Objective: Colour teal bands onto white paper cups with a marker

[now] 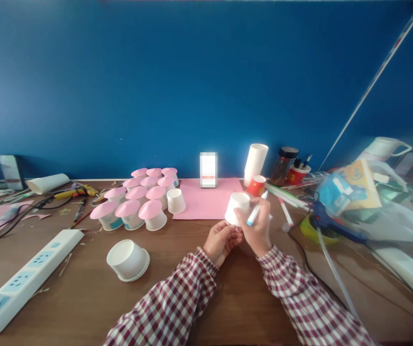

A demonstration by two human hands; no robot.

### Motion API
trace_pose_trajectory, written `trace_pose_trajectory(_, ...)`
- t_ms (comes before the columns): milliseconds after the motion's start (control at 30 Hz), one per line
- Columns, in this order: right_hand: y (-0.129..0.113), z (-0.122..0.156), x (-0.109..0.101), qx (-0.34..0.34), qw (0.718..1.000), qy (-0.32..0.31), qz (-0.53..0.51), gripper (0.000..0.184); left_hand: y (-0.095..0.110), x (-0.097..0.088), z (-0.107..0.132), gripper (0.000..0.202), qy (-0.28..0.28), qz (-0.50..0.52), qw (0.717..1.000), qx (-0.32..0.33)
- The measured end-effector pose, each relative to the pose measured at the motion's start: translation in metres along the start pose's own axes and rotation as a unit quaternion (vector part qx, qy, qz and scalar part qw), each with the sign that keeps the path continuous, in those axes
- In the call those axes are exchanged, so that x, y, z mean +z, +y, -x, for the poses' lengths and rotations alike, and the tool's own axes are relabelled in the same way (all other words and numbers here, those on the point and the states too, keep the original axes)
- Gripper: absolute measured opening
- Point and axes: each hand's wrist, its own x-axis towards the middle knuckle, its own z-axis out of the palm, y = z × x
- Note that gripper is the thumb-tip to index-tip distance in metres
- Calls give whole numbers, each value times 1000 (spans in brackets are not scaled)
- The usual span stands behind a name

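A white paper cup [237, 207], upside down, is held up in front of me over the table. My left hand [221, 241] pinches its lower rim from beneath. In my right hand [258, 230] is a white marker [254, 214] with a blue end pointing down toward the table; the thumb of that hand also rests against the cup's side. Whether the marker is capped I cannot tell. Left of the hands, rows of upturned cups wear pink paper cones [150, 209]. Beside them stands a bare white cup [176, 201], and nearer me lies a wider white cup or bowl [127, 259].
Behind my hands lie a pink sheet [199, 204], a phone [208, 169] standing on it, a cup stack [256, 162] and a red cup [256, 185]. A power strip [36, 274] runs along the left. Bags [354, 192], cables and a tape roll [318, 229] crowd the right.
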Motion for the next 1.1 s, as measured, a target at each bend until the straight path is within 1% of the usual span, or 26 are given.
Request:
trace_pose_trajectory(200,-3,2,0,9,1000,-9,-2,38,-1,1,0,20,-2,-8,1000,2)
trace_pose_trajectory(433,-2,3,0,-13,1000,-17,2,39,-3,0,-2,19,-1,-4,1000,9)
trace_pose_trajectory(567,0,0,-1,-11,1000,-3,3,38,-1,0,-1,19,-6,-2,1000,11)
trace_pose_trajectory(633,0,-2,-2,-3,1000,7,1,37,2,0,-1,19,2,6,1000,17)
trace_pose_trajectory(767,2,-2,-1,2,1000,4,-6,37,6,-3,-2,20,47,14,998,27)
trace_pose_trajectory(933,0,1,-1,-20,1000,-10,4,38,5,-6,-5,19,69,-2,997,17)
trace_pose_trajectory(1000,-3,3,-1,-31,999,-23,13,38,4,-7,-6,19,70,-5,997,14)
trace_pose_trajectory(1100,-6,5,-2,-69,996,-49,14,37,2,-9,-7,21,62,-10,998,12)
